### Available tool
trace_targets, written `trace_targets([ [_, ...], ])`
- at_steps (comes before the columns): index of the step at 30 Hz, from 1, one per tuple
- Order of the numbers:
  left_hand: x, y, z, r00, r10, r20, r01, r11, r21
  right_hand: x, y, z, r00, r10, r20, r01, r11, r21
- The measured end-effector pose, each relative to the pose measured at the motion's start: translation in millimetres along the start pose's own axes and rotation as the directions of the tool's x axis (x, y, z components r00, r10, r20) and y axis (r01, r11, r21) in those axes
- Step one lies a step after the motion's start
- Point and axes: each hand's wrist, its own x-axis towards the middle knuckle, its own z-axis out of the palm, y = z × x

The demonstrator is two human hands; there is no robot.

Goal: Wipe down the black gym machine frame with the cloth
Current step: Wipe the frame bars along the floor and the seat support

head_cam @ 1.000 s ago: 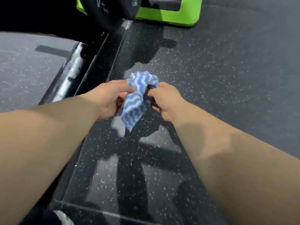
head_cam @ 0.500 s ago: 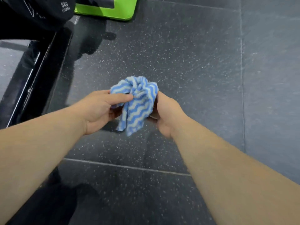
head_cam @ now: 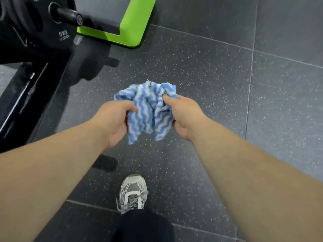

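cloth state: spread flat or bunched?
Bunched. The cloth hangs crumpled in folds between the left hand and right hand, both gripping it in the air above the floor.

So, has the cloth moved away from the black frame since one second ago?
Yes. The cloth is now farther to the right of the black frame, over the speckled floor. The left hand and right hand grip it.

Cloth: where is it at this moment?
Head view, centre: the cloth is bunched between the left hand and right hand, both gripping it above the floor, right of the black machine frame.
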Motion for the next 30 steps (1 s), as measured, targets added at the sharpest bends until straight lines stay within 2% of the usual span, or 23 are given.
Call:
trace_targets([
  [1, 8.5, 7.1, 3.1, 0.998, -0.007, -0.056, 0.006, 1.000, -0.007, 8.2, -8.8, -1.9, 1.000, 0.000, -0.018, 0.000, 1.000, -0.013],
  [3, 18.9, 24.8, 15.4, 0.997, -0.064, -0.051, 0.066, 0.997, 0.026, 22.8, -29.4, -7.6, 0.998, -0.002, -0.056, 0.000, 0.999, -0.042],
  [6, 31.4, 59.1, 41.0, 0.977, -0.174, 0.123, 0.160, 0.980, 0.116, 52.2, -69.9, -25.8, 0.998, -0.019, -0.056, 0.016, 0.999, -0.049],
  [9, 60.3, 97.8, 70.5, 0.999, -0.032, 0.004, 0.032, 0.999, 0.016, 91.3, -120.7, -46.0, 0.999, -0.035, -0.021, 0.034, 0.998, -0.056],
  [11, 77.5, 118.2, 92.0, 0.999, 0.018, -0.035, -0.017, 1.000, 0.011, 115.9, -149.3, -55.8, 0.999, -0.045, 0.006, 0.045, 0.998, -0.041],
  [14, 103.0, 152.6, 117.5, 0.993, 0.068, -0.095, -0.070, 0.997, -0.019, 148.5, -194.8, -59.0, 0.982, 0.003, 0.191, 0.003, 0.999, -0.035],
  [15, 112.0, 164.3, 125.6, 0.993, 0.041, -0.110, -0.046, 0.998, -0.048, 159.0, -208.3, -61.4, 0.969, 0.040, 0.242, -0.023, 0.997, -0.069],
  [17, 128.7, 185.6, 141.5, 0.993, 0.019, -0.116, -0.028, 0.997, -0.078, 181.4, -235.2, -69.5, 0.936, 0.106, 0.335, -0.012, 0.962, -0.272],
  [18, 135.4, 195.0, 148.6, 0.991, 0.034, -0.129, -0.039, 0.999, -0.036, 191.2, -249.0, -70.8, 0.927, 0.133, 0.350, 0.027, 0.908, -0.417],
  [19, 143.0, 198.5, 151.4, 0.984, 0.063, -0.164, -0.049, 0.995, 0.089, 197.4, -258.6, -72.0, 0.927, 0.145, 0.347, 0.079, 0.827, -0.557],
  [20, 157.8, 209.5, 152.9, 0.975, 0.105, -0.198, -0.047, 0.961, 0.274, 215.7, -274.1, -68.1, 0.935, 0.139, 0.325, 0.120, 0.740, -0.662],
  [21, 163.4, 216.2, 153.5, 0.961, 0.174, -0.213, -0.043, 0.860, 0.509, 226.9, -282.0, -64.2, 0.951, 0.104, 0.290, 0.144, 0.681, -0.718],
  [22, 169.9, 227.2, 152.6, 0.938, 0.261, -0.229, -0.025, 0.710, 0.704, 241.1, -291.9, -58.0, 0.967, 0.050, 0.251, 0.158, 0.657, -0.738],
  [23, 184.8, 241.8, 148.1, 0.900, 0.364, -0.241, -0.012, 0.572, 0.820, 263.2, -305.2, -49.6, 0.975, -0.022, 0.222, 0.184, 0.643, -0.744],
  [25, 210.9, 268.7, 134.5, 0.820, 0.509, -0.263, 0.019, 0.434, 0.901, 304.8, -329.6, -28.0, 0.966, -0.169, 0.195, 0.258, 0.617, -0.744],
  [27, 253.3, 295.3, 123.2, 0.785, 0.545, -0.296, 0.051, 0.418, 0.907, 348.6, -361.0, -4.6, 0.933, -0.255, 0.256, 0.351, 0.473, -0.808],
  [29, 290.2, 324.6, 120.2, 0.764, 0.576, -0.289, 0.034, 0.412, 0.910, 387.4, -390.5, 15.2, 0.919, -0.251, 0.305, 0.384, 0.388, -0.838],
  [30, 306.2, 338.5, 117.1, 0.733, 0.600, -0.321, 0.057, 0.417, 0.907, 405.3, -401.7, 27.4, 0.934, -0.178, 0.309, 0.356, 0.417, -0.836],
])
